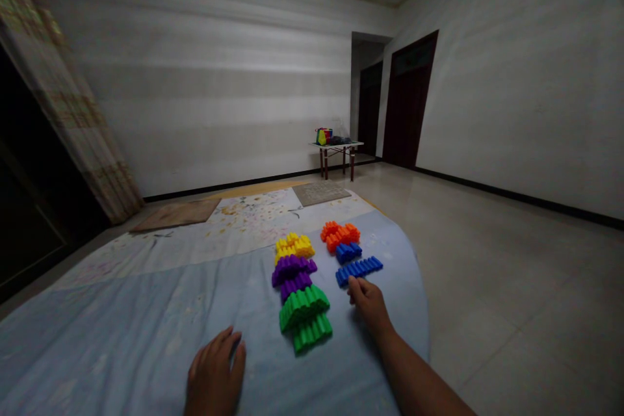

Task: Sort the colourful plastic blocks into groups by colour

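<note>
My right hand [369, 304] is closed, thumb and finger together, at the near edge of a row of blue ridged plastic pieces [359, 270]. What lies between the fingertips is hidden. Beyond that row is a smaller blue cluster [348, 252], then an orange pile [341, 236]. Left of these, yellow pieces [294, 246], purple pieces [294, 274] and green pieces [306, 317] lie grouped by colour in a line towards me. My left hand [214, 374] is open over the cloth, fingers stretched, left of the green pieces and apart from them.
A pale blue and white floral cloth [146, 312] covers the rounded surface. Two mats, one brown [178, 213] and one grey [322, 194], lie at its far edge. A small table [358, 143] holding colourful items stands by the wall. Tiled floor [511, 273] extends at right.
</note>
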The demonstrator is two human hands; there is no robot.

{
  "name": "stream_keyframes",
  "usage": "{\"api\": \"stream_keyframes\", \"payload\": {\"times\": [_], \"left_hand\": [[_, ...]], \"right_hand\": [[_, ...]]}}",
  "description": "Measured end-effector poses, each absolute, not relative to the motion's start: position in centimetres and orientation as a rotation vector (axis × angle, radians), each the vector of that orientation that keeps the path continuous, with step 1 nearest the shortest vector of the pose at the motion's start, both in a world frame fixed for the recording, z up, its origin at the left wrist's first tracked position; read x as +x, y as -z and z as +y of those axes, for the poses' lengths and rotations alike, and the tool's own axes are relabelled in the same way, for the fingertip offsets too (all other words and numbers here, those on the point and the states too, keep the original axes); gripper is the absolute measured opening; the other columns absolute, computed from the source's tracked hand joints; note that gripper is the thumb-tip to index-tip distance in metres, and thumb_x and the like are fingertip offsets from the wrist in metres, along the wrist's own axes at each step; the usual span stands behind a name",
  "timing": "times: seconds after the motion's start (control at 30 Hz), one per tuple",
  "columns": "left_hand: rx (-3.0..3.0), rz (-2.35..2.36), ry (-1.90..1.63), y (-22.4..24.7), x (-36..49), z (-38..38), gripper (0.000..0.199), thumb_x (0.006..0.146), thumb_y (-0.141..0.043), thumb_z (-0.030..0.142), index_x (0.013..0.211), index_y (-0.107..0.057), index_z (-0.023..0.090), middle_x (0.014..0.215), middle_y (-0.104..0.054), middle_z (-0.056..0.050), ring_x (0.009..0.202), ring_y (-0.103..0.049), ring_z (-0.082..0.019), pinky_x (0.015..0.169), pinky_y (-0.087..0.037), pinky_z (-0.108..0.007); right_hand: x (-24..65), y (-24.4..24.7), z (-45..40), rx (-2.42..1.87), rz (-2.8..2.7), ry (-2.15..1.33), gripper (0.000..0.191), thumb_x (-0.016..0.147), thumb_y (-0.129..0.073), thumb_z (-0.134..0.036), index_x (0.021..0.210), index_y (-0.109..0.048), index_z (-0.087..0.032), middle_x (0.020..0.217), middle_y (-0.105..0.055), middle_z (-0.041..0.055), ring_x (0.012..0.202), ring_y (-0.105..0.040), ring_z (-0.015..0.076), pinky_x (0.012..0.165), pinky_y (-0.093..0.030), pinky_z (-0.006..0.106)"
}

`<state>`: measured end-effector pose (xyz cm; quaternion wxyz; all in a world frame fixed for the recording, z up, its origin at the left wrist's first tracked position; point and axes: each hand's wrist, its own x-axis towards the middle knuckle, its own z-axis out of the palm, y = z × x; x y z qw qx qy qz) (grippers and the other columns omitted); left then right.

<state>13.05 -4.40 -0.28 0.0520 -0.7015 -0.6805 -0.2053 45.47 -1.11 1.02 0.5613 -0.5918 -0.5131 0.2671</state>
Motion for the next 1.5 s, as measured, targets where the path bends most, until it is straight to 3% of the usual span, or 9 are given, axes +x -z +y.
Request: {"api": "stream_keyframes", "payload": {"times": [0.27, 0.63, 1.1, 1.5], "left_hand": [[-2.257, -2.130, 0.926, -0.6, 12.4, -4.3, 0.038, 0.077, -0.039, 0.045, 0.084, -0.067, 0.020, 0.093, -0.070, -0.006, 0.092, -0.061, -0.022, 0.089, -0.046, -0.035], [-2.388, -2.262, 0.867, -0.9, 13.2, -5.0, 0.040, 0.078, -0.039, 0.048, 0.092, -0.068, 0.025, 0.100, -0.070, -0.001, 0.095, -0.063, -0.020, 0.086, -0.049, -0.031], [-2.380, -2.214, 0.866, -1.4, 13.4, -6.2, 0.040, 0.079, -0.038, 0.046, 0.092, -0.068, 0.023, 0.099, -0.070, -0.002, 0.095, -0.063, -0.020, 0.086, -0.049, -0.031], [-2.401, -2.156, 0.833, -1.7, 13.8, -7.1, 0.037, 0.082, -0.037, 0.041, 0.091, -0.067, 0.021, 0.095, -0.070, -0.005, 0.093, -0.063, -0.020, 0.086, -0.049, -0.033]], "right_hand": [[45.9, -0.9, -0.8, -1.385, -1.128, -0.610, 0.056, 0.076, -0.037, -0.067, 0.052, -0.051, -0.018, 0.045, -0.050, -0.0011, 0.045, -0.046, 0.0130, 0.048, -0.036, 0.023], [45.9, -0.7, -0.5, -1.349, -1.134, -0.606, 0.052, 0.078, -0.039, -0.061, 0.052, -0.053, -0.018, 0.046, -0.051, -0.0007, 0.048, -0.049, 0.0128, 0.050, -0.037, 0.023], [46.3, -0.9, -0.7, -1.313, -1.065, -0.606, 0.048, 0.079, -0.043, -0.055, 0.052, -0.052, -0.018, 0.046, -0.051, -0.0018, 0.049, -0.048, 0.0124, 0.053, -0.037, 0.023], [46.3, -0.4, -0.7, -1.289, -1.042, -0.648, 0.050, 0.078, -0.042, -0.060, 0.054, -0.052, -0.017, 0.045, -0.050, -0.0016, 0.043, -0.044, 0.0119, 0.046, -0.034, 0.023]]}}
